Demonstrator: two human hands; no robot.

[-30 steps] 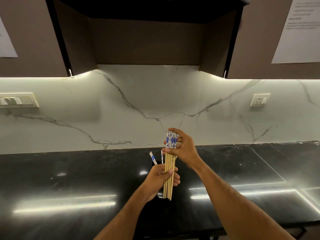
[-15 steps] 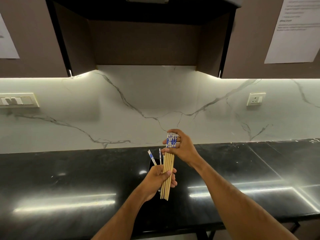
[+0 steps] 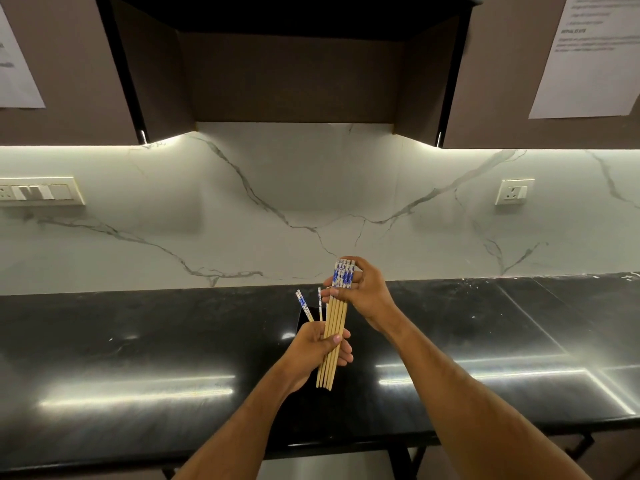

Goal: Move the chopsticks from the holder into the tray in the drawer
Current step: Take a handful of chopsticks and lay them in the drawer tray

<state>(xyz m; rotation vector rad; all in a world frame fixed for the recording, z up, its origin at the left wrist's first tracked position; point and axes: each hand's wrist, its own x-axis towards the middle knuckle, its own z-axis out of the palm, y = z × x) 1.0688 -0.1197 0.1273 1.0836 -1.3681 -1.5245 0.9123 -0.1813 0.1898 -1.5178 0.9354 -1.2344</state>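
Head view: both hands hold a bundle of chopsticks (image 3: 334, 323) above the black tabletop (image 3: 138, 341) — the right hand (image 3: 360, 292) pinches the patterned tops, the left hand (image 3: 317, 351) wraps the shafts, likely squaring them before carrying. Two remaining chopsticks (image 3: 304, 306) stand in the dark holder (image 3: 304, 322) behind; no drawer is visible.

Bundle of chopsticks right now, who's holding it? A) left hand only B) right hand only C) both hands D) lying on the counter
C: the right hand pinches the bundle of chopsticks at its blue-patterned top, while the left hand grips the plain wooden shafts lower down, above the black counter.
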